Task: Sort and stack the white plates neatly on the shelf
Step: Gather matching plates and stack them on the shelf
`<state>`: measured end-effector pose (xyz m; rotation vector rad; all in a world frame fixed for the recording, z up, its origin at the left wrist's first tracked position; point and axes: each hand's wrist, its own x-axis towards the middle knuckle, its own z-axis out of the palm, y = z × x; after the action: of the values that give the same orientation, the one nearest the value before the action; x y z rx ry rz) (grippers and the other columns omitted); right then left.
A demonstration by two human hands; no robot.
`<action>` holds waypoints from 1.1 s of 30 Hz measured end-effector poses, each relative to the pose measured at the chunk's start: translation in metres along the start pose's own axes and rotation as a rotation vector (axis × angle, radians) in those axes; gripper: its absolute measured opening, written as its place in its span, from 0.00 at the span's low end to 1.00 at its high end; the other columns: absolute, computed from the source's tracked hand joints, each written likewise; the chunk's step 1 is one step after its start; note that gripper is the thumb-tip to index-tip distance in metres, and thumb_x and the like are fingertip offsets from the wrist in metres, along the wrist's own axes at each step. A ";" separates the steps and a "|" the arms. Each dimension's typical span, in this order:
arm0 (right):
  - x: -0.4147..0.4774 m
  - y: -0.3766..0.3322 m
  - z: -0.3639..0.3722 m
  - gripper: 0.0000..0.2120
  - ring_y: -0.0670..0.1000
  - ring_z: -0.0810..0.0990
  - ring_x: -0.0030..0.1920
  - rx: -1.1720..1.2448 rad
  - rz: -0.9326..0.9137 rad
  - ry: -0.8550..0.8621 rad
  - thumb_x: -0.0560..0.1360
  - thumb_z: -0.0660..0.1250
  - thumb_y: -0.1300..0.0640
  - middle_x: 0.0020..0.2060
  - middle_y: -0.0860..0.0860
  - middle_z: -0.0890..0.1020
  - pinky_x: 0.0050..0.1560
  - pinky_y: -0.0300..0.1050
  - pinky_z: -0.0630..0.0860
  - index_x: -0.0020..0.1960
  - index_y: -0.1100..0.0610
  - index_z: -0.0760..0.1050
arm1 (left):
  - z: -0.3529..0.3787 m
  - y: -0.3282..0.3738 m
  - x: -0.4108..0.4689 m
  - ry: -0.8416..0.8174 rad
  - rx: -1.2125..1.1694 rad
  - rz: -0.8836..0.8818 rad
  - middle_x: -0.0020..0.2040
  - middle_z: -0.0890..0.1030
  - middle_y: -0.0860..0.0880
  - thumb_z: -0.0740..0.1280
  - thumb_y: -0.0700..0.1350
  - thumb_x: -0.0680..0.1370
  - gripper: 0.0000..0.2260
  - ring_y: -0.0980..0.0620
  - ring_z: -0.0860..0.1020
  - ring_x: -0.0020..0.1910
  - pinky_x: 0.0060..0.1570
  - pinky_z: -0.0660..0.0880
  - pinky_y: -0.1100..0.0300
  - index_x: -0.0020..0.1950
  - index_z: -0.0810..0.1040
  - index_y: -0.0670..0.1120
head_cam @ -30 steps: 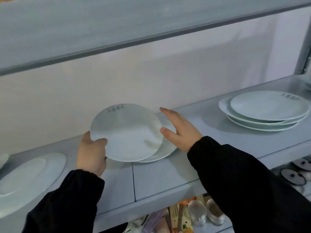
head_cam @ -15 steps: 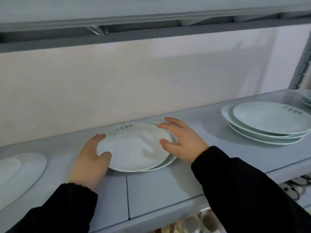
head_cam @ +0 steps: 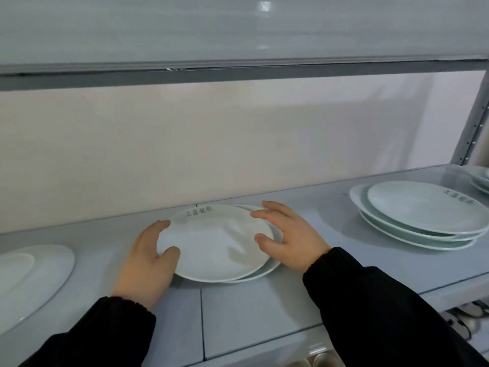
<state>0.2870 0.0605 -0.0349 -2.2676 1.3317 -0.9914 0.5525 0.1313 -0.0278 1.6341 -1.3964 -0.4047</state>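
Observation:
A small white plate [head_cam: 214,242] with grey lettering on its far rim lies on a second white plate [head_cam: 270,270] in the middle of the grey shelf [head_cam: 251,311]. The upper plate sits a little left of the lower one. My left hand [head_cam: 144,263] cups the upper plate's left edge, thumb on the rim. My right hand [head_cam: 289,235] rests against the right edges of both plates, fingers spread.
A stack of larger white plates [head_cam: 423,215] sits to the right, with more plates [head_cam: 480,178] at the far right edge. A large oval plate [head_cam: 29,276] lies at the left. An upper shelf board [head_cam: 238,70] hangs overhead; a metal post [head_cam: 473,128] stands right.
The upper plate went from tilted in my left hand to lying flat on the lower plate. Both hands now press its edges, and the view has risen.

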 end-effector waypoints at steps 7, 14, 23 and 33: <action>0.000 -0.002 -0.001 0.28 0.39 0.62 0.72 0.002 -0.023 -0.004 0.67 0.59 0.34 0.73 0.40 0.64 0.71 0.41 0.62 0.66 0.38 0.72 | 0.000 0.000 0.000 -0.018 0.045 -0.015 0.71 0.69 0.53 0.64 0.41 0.76 0.25 0.47 0.70 0.65 0.57 0.64 0.60 0.72 0.67 0.53; -0.001 -0.007 -0.001 0.28 0.39 0.63 0.72 -0.014 -0.077 -0.010 0.67 0.59 0.34 0.74 0.39 0.63 0.69 0.40 0.64 0.66 0.38 0.71 | -0.003 -0.002 0.000 0.021 -0.004 -0.001 0.68 0.71 0.52 0.65 0.46 0.76 0.24 0.55 0.71 0.61 0.56 0.65 0.61 0.72 0.68 0.52; -0.008 -0.012 0.002 0.27 0.39 0.61 0.73 0.013 -0.211 -0.009 0.68 0.61 0.35 0.75 0.39 0.59 0.67 0.37 0.64 0.67 0.37 0.71 | -0.020 -0.008 -0.012 0.152 0.042 -0.028 0.62 0.74 0.55 0.63 0.61 0.68 0.26 0.52 0.76 0.57 0.53 0.73 0.54 0.67 0.71 0.61; -0.019 -0.022 0.002 0.29 0.40 0.66 0.66 -0.018 -0.341 -0.060 0.69 0.58 0.33 0.77 0.39 0.54 0.57 0.34 0.64 0.69 0.37 0.68 | -0.032 -0.015 -0.037 0.329 0.300 -0.007 0.54 0.77 0.61 0.66 0.54 0.72 0.16 0.55 0.76 0.55 0.52 0.72 0.58 0.59 0.79 0.57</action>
<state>0.2968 0.0877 -0.0308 -2.5717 0.9515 -1.0073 0.5741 0.1775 -0.0338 1.8486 -1.2420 0.0764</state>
